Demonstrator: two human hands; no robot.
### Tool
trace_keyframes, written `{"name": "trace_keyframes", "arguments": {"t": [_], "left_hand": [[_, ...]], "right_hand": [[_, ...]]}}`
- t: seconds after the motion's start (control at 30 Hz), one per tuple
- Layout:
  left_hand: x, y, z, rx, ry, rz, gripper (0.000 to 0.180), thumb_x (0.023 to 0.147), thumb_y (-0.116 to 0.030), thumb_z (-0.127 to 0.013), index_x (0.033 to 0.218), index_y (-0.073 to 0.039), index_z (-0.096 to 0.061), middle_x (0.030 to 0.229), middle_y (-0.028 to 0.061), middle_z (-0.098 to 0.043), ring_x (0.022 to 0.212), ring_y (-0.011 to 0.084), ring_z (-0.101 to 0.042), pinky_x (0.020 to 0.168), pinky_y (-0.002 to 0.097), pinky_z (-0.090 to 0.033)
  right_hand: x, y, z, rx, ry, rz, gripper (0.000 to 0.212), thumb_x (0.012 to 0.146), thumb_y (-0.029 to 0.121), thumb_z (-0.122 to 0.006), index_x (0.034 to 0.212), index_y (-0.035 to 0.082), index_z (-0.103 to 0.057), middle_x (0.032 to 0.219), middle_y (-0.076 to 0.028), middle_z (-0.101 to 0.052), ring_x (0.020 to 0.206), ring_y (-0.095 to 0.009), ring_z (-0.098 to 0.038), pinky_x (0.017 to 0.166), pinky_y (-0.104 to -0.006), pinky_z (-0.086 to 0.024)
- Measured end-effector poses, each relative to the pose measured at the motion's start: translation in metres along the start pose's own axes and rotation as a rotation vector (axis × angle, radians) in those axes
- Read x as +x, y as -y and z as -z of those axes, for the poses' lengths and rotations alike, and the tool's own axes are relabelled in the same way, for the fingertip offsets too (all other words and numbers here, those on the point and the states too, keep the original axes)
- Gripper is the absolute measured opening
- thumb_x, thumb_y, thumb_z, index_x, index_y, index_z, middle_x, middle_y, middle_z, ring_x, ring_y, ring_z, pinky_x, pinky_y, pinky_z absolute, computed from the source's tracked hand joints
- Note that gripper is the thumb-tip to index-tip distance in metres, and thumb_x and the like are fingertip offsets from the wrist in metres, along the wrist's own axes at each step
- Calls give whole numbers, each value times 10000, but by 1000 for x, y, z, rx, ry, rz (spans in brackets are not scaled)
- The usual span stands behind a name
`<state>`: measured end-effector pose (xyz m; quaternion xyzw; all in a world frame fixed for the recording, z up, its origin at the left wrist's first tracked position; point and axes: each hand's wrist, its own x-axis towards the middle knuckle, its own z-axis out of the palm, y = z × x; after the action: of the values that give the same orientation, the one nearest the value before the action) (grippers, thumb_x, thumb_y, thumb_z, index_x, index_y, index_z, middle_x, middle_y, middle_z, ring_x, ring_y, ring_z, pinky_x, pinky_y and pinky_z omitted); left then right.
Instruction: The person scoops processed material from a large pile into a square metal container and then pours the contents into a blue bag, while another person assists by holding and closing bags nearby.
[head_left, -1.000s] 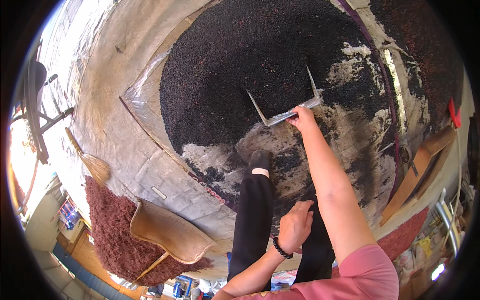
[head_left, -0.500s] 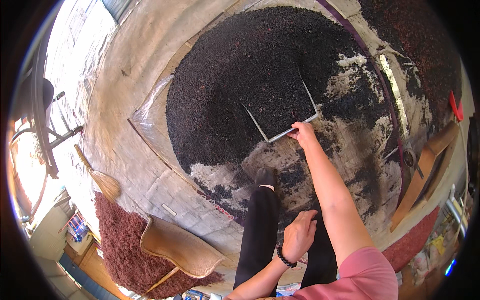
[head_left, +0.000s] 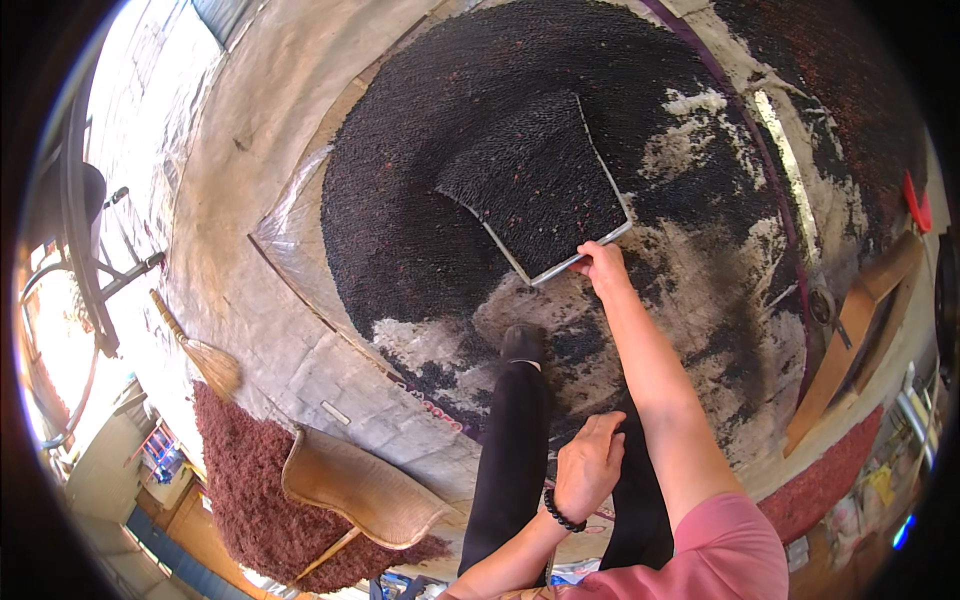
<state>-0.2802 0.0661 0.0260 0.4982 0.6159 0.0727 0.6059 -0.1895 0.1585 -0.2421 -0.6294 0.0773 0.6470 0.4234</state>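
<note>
My right hand [head_left: 604, 267] grips the near metal edge of a wide scoop-like pan [head_left: 552, 272]. Its thin silvery sides reach away into a broad heap of small dark grains [head_left: 390, 200]. Grains fill and cover the pan between those sides, so its far edge and floor are hidden. My left hand [head_left: 590, 465], with a black beaded bracelet [head_left: 563, 511] at the wrist, hangs in front of my legs, holding nothing. Its fingers are loosely extended, side by side. My dark-shod foot [head_left: 523, 345] stands at the heap's near edge.
A pale tarp [head_left: 290, 110] lies under the heap. At left are a straw broom [head_left: 205, 360], a reddish-brown pile [head_left: 245, 480] and a woven tray [head_left: 360, 490]. A wooden frame [head_left: 850, 340] and a red-handled tool [head_left: 917, 205] are at right.
The pan sits slightly farther left, and more grains lie inside it, with a curved ridge at its far left. My left hand stays almost where it was.
</note>
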Motion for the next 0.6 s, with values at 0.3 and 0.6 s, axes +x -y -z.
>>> {"name": "trace_keyframes", "arguments": {"t": [0.3, 0.6], "left_hand": [[-6, -6, -23, 71, 18, -1, 177, 704, -49, -460, 875, -8, -486, 822, 144, -519, 698, 285, -527, 602, 325, -417], [-14, -6, -37, 156, -5, -41, 176, 687, -49, -476, 857, -9, -492, 807, 147, -524, 693, 290, -524, 602, 336, -417]], "right_hand": [[-27, 14, 38, -96, 76, 55, 76, 633, 21, -511, 652, -39, -468, 621, -91, -486, 536, -195, -512, 465, -301, -464], [-33, 32, 19, -66, 135, 92, 80, 608, 24, -477, 630, -51, -495, 605, -95, -523, 515, -187, -530, 477, -291, -461]]}}
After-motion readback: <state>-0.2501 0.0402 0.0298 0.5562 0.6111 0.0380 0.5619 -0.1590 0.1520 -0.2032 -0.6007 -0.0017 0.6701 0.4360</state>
